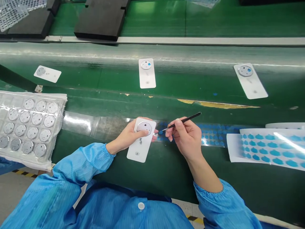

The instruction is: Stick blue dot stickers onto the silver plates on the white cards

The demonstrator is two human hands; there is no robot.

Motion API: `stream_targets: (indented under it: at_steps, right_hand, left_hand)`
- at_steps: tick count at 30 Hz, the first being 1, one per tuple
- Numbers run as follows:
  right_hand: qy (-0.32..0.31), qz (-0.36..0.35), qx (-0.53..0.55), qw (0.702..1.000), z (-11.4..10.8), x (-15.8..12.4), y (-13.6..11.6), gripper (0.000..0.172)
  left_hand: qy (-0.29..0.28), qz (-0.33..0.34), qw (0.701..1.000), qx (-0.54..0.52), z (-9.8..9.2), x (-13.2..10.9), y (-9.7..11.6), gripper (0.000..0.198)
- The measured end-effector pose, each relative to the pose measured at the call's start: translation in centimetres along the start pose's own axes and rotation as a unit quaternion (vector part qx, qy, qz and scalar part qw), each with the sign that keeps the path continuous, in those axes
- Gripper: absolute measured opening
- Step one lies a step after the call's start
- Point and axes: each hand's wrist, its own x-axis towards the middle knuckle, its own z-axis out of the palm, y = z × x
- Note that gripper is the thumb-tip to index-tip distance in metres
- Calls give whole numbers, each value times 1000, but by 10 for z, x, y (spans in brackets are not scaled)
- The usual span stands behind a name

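My left hand (125,135) grips a white phone back cover (138,151), thumb across its front and fingers behind. At the cover's upper end is a round silver camera ring (144,126) with small holes, partly hidden by the thumb. My right hand (189,138) pinches black tweezers (189,117) like a pen, their thin tip pointing left. A small blue round sticker (160,132) shows at the tip, beside the fingers of my left hand. Under both hands lies a clear strip with rows of blue stickers (212,133).
A clear plastic tray (56,136) of silver rings sits at the left. On the far green surface lie white covers at left (53,75), middle (147,79) and right (254,87). Sheets of blue stickers (234,149) lie at right. Black foam blocks (100,19) stand behind a metal rail (202,40).
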Motion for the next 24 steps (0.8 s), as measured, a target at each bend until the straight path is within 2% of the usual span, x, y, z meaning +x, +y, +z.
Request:
stream_targets:
  at_steps: [3,7,10,17,21,24]
  right_hand:
    - [8,-4,11,1000,12,-11,-2,40]
    - [12,1,-20,1000,24,-21,-1,40]
    - [15,-3,-18,1000,26,-22,0,40]
    - [22,-77,-70,994,13,-19,-1,37]
    - [-30,-108,-119,987,2,-18,0,28]
    - [-76,-111,-148,980,-4,-16,1,27]
  left_hand:
    - [-14,0,1000,8,3,-1,-7,58]
    - [9,38,997,69,5,-2,-15,49]
    - [12,34,997,71,6,-3,-14,49]
    - [-11,-12,1000,23,10,-4,-9,51]
    - [-17,-19,999,28,11,-4,-7,51]
    - [-27,-39,998,40,11,-4,-5,52]
